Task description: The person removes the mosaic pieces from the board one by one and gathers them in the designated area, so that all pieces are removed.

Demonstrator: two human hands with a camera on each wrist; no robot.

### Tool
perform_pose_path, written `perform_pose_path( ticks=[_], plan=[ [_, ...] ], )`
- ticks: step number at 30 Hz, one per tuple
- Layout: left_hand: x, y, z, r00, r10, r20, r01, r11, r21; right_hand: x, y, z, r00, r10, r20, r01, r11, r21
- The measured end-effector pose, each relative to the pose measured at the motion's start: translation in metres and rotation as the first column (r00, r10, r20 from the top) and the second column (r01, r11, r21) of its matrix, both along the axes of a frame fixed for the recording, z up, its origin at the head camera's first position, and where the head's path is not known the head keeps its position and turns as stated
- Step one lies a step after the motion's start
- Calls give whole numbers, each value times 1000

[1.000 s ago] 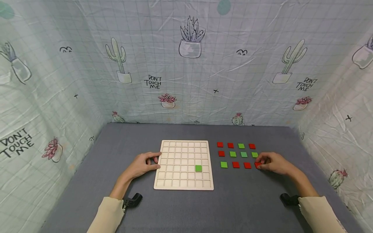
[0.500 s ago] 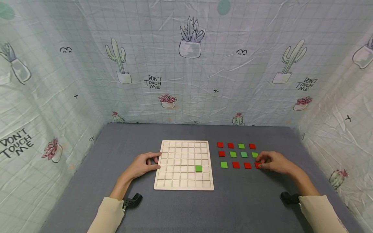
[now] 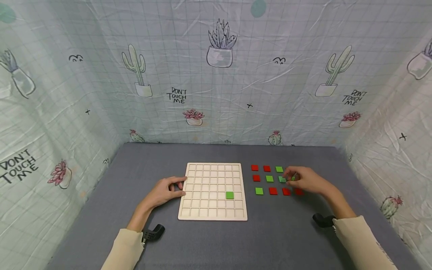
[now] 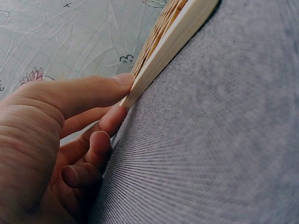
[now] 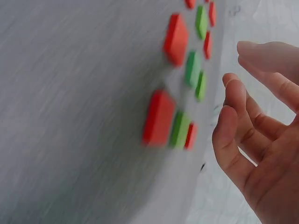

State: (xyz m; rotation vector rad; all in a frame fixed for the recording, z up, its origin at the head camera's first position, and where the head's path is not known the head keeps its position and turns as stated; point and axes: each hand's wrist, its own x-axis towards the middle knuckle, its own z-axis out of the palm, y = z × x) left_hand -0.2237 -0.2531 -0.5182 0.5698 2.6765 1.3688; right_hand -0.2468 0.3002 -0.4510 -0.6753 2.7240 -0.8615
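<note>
A pale wooden grid board (image 3: pixel 197 196) lies flat with a green tile (image 3: pixel 230 195) in one cell. My left hand (image 3: pixel 165 191) touches the board's left edge with thumb and index finger spread along it; the left wrist view shows the thumb tip (image 4: pixel 125 79) against the wooden rim. To the board's right, red and green square tiles lie in rows. My right hand (image 3: pixel 305 179) hovers over their right side, overlapping the teal-green tile (image 3: pixel 281 179). Nothing is between its parted fingers (image 5: pixel 226 123) in the right wrist view. A red tile (image 5: pixel 159 119) lies below it.
A grey cloth (image 3: pixel 216 243) covers the table. Loose tiles include a red one (image 3: pixel 254 167) at the far left of the rows and a green one (image 3: pixel 259 191) nearest the board. Cactus-printed fabric (image 3: pixel 216 112) walls in the back and sides.
My right hand has left the red tile at the end of the near row and moved left and away from me, over the tiles. The left hand and board stay put.
</note>
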Motion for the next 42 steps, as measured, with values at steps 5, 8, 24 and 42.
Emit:
perform_pose_path(
  ticks=[5,8,24,42],
  plan=[
    [1,1,0,1000,-6,6,6,1000,-7,-4,-25,7,999,53,-5,-53,998,-19],
    [0,1,0,1000,-2,21,2,1000,-13,-5,-41,12,997,75,3,-74,996,-38],
    [0,0,-1,1000,3,23,-3,1000,2,-12,-119,4,975,210,-74,-217,970,-106],
    [0,0,0,1000,6,22,-6,1000,21,-4,-175,-21,937,349,-4,-349,935,-63]
  ],
)
